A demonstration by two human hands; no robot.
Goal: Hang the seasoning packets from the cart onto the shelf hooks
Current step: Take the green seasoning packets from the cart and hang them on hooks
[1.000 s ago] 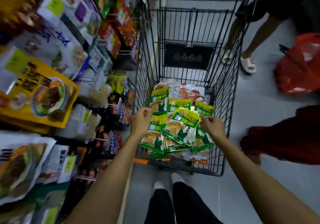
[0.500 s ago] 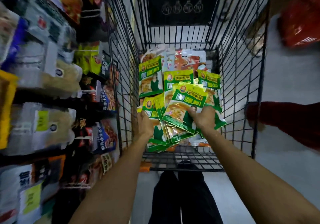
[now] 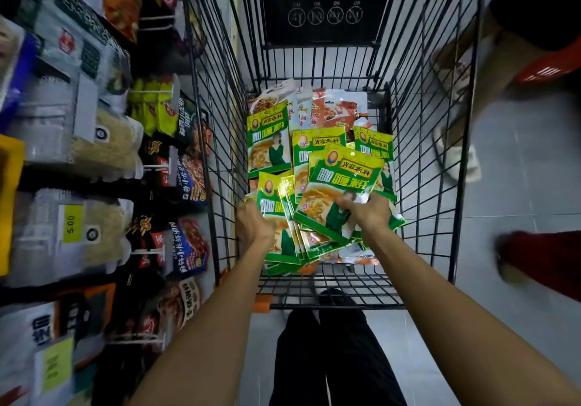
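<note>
One wide-angle camera, worn on the person's head, is looking forward and steeply down into the wire cart (image 3: 440, 154) directly ahead. It is sitting close: both forearms are entering from the bottom edge, with the left hand (image 3: 254, 226) and right hand (image 3: 366, 213) near the centre of the frame. The lens is bowing the shelf (image 3: 78, 184) along the left edge and taking in the floor (image 3: 518, 191) on the right.

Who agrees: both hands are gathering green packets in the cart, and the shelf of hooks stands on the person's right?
One detail is wrong. The head view shows the left hand and right hand on green packets in the cart, but the shelf stands on the person's left.
</note>
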